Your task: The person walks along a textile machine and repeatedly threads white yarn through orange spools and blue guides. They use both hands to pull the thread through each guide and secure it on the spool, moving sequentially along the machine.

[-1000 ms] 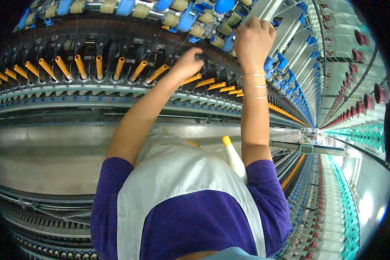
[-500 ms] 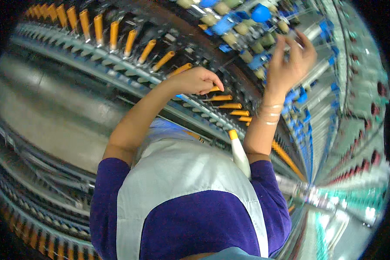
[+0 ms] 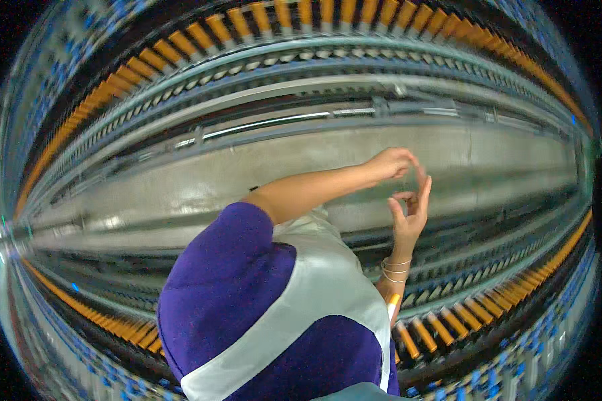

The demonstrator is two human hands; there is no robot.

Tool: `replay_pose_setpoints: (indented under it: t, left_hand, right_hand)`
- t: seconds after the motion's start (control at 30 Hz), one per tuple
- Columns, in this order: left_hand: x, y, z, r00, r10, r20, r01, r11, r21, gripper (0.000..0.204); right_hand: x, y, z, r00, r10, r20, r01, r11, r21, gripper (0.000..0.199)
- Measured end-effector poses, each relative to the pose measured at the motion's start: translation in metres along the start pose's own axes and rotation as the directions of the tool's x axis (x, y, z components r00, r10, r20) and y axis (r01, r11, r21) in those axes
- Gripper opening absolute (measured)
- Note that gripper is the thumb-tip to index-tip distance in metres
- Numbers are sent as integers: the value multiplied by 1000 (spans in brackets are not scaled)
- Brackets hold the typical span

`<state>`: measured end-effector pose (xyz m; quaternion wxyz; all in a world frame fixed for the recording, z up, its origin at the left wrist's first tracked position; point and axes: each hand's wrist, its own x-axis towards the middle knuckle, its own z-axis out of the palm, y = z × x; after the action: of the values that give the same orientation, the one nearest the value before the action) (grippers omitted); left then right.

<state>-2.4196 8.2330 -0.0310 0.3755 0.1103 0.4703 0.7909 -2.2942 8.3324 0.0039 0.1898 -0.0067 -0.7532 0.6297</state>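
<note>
Hands raised together before the spinning frame
The left hand [image 3: 389, 164] is pinched shut, the right hand [image 3: 408, 215] loosely curled; any thread between them cannot be seen and could be snapped if overstretched.

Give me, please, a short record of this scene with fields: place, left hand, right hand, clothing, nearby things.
place: long spinning machine with rows of orange bobbins
left hand: left hand raised before the machine, fingers pinched; whether it holds anything cannot be told
right hand: right hand raised beside it, thumb and forefinger curled together, bangles at the wrist
clothing: purple sleeves, pale apron
nearby things: more orange bobbins below the right wrist
</note>
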Motion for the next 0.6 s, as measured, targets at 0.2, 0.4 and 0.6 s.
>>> replay_pose_setpoints:
  t: [0.2,0.4,0.6]
  left_hand:
    - [-209,55,-167,964,250,-95,-186,883,431,15]
    - [-377,73,-293,756,423,-500,23,746,666,22]
    - [-531,57,-409,572,566,-594,392,448,804,22]
  right_hand:
    - [39,-34,127,860,408,306,-470,867,164,34]
    - [4,20,311,457,248,854,250,886,-391,26]
    - [-48,8,514,406,241,882,-214,963,-164,13]
